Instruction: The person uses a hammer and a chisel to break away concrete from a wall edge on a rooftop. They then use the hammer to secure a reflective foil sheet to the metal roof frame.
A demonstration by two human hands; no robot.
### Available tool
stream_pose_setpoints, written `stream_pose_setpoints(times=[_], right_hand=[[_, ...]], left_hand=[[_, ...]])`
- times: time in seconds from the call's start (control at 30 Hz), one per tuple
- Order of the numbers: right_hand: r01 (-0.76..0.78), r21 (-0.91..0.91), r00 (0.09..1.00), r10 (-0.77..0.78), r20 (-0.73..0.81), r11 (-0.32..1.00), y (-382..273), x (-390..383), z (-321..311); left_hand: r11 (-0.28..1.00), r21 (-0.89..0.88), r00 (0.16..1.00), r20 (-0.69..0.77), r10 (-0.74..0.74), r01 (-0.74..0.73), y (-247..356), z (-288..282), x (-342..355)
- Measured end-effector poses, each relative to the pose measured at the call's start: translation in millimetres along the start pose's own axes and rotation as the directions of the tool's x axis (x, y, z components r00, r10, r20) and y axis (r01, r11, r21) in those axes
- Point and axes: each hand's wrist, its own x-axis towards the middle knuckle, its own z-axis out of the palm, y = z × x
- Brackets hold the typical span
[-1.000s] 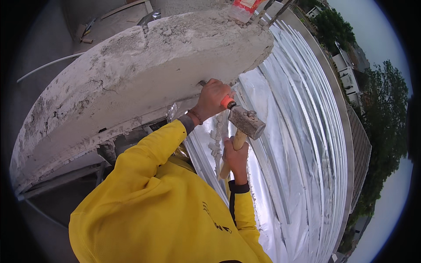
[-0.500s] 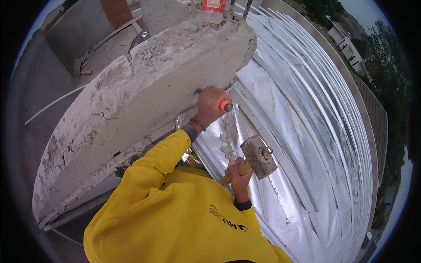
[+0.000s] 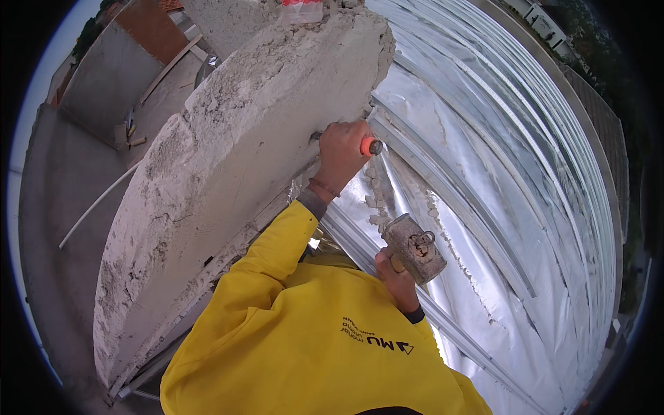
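My left hand [image 3: 344,155] is wrapped round a chisel [image 3: 371,146] with an orange grip and a worn metal striking end pointing right. The chisel's other end meets the side face of a rough concrete wall [image 3: 242,138], at a small dark notch. Lower and to the right, my right hand [image 3: 399,280] is closed on the handle of a sledgehammer [image 3: 415,249]. Its heavy, scuffed head stands apart from the chisel, and most of the handle is hidden by the hand and yellow sleeve.
Silver foil sheeting [image 3: 470,207] with long metal channels [image 3: 456,194] spreads to the right. Broken mortar bits [image 3: 377,200] lie on it below the chisel. A red-and-clear package [image 3: 302,10] sits on the wall top. A white pipe [image 3: 97,204] sticks out at left.
The view has swung, so the wall appears farther right and more steeply tilted. The hammer head is a little farther from the chisel, and less of its handle shows. Both grips stay.
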Motion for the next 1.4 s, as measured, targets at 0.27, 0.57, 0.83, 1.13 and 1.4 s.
stream_pose_setpoints(times=[0.27,0.57,0.83,1.13,1.4], right_hand=[[0.311,-0.154,0.941,-0.326,-0.087,0.938,8,-6,10],[0.203,0.222,0.968,-0.161,-0.195,0.954,-11,4,13],[0.564,0.365,0.825,-0.527,-0.206,0.741,-82,27,3],[0.973,0.031,0.226,-0.909,-0.351,0.23,-226,17,-64],[0.875,0.2,0.483,-0.829,-0.282,0.441,-170,52,3]], left_hand=[[0.949,-0.132,0.957,0.016,0.29,-0.285,-18,-14,-47],[0.999,-0.031,0.999,-0.043,-0.032,0.031,2,-1,7],[0.981,-0.092,0.971,-0.188,0.149,-0.168,0,-10,-23],[0.988,-0.078,0.962,-0.251,0.108,-0.131,-9,-16,-9],[0.985,-0.133,0.948,-0.31,0.067,-0.112,-6,-15,-5]])
